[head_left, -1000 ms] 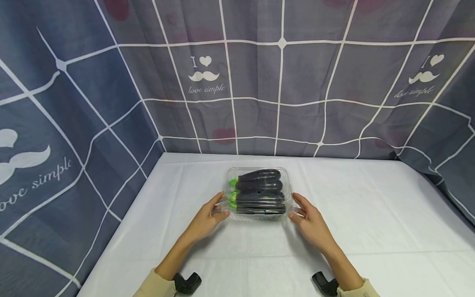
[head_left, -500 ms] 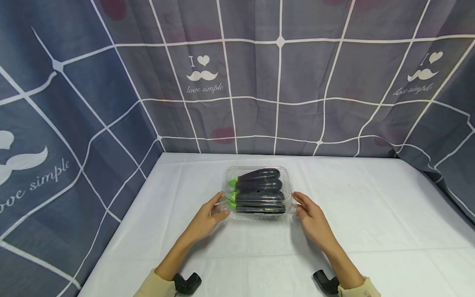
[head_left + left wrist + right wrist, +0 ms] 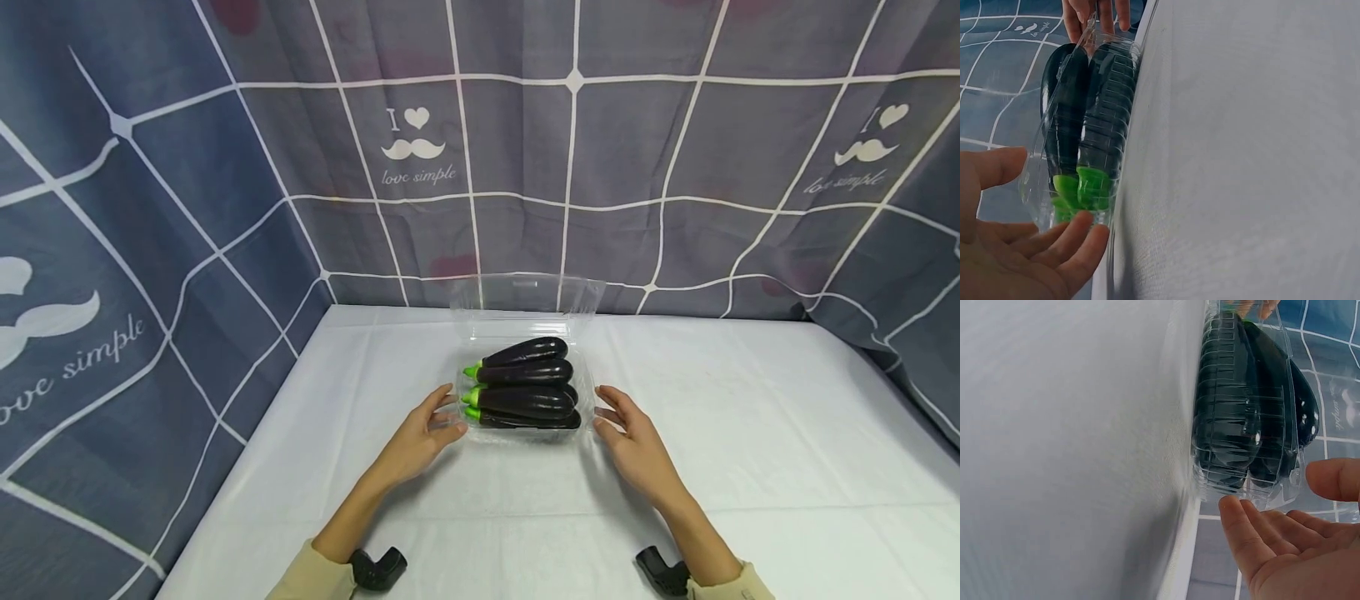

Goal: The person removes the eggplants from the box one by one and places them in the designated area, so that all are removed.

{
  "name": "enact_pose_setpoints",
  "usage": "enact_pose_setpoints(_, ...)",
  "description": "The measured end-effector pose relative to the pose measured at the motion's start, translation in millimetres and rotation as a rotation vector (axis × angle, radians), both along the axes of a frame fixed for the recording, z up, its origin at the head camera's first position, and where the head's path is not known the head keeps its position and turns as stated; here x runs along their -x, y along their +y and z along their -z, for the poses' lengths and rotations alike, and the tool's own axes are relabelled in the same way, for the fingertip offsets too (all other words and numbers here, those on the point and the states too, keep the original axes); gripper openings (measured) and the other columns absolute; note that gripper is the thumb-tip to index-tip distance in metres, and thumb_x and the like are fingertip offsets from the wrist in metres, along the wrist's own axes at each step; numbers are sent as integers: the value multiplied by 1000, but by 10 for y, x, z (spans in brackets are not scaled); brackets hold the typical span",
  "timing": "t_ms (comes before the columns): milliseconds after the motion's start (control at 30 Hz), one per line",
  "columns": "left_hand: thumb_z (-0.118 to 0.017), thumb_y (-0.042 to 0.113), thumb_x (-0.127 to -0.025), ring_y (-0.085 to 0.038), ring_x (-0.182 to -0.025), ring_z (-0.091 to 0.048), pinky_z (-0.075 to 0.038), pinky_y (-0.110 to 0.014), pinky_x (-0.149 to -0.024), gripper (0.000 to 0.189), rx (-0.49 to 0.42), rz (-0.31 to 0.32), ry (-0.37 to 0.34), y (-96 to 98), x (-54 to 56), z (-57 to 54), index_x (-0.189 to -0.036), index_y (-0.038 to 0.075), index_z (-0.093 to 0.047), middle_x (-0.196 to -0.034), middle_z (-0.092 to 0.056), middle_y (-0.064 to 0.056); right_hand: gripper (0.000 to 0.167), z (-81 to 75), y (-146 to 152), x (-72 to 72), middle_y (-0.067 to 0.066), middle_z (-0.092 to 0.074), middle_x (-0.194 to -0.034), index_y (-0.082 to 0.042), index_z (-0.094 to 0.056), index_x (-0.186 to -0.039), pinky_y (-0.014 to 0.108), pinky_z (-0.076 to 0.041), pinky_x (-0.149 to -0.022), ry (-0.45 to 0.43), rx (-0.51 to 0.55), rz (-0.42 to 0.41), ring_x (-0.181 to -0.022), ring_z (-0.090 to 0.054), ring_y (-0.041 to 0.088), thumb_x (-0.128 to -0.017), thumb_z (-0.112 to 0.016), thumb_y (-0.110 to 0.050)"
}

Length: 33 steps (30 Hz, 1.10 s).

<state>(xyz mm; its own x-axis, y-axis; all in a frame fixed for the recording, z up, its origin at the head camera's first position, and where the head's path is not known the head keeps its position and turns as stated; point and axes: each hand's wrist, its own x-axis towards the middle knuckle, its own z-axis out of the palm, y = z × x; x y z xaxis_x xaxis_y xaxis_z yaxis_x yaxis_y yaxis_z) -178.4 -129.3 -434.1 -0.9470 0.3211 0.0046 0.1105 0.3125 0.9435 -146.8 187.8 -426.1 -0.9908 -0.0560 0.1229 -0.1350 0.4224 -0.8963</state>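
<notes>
Access to the eggplants (image 3: 523, 374) is free from above, while the raised clear lid (image 3: 527, 297) obstructs the rear.

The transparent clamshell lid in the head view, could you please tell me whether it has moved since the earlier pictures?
Yes, the clamshell lid has swung upward off the eggplants and back toward the gridded curtain.

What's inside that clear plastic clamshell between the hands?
At least four glossy dark eggplants with green caps lie in the clamshell. What lies under them is covered, so the full count can't be told.
</notes>
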Motion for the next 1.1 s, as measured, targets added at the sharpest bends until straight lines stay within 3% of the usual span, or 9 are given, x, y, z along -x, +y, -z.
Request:
enact_pose_setpoints(400,-61,15,-98,-40,-133,-43,-41,-52,-106,72,20,34,-6,-5,3,-8,-156,1,-21,-149,-41,-22,49,18,-2,-11,23,-39,-150,4,-38,-146,51,-45,-101,18,-39,-28,-125,-53,37,-100,-52,-3)
enact_pose_setpoints(767,-63,16,-98,-38,-132,-45,-44,-52,-103,73,14,27,-5,-6,-3,3,-157,3,-22,-150,-39,-21,49,0,-4,-31,22,-39,-151,3,-38,-147,50,-45,-102,8,-36,-25,-126,-52,36,-101,-53,-5)
enact_pose_setpoints(1100,-69,27,-95,-35,-133,-43,-44,-55,-101,85,7,6,-39,15,-12,13,-159,10,-15,-155,-32,-17,50,-26,27,-16,24,-40,-149,5,-39,-146,49,-45,-102,26,-15,-41,-129,-49,38,-100,-56,-6)
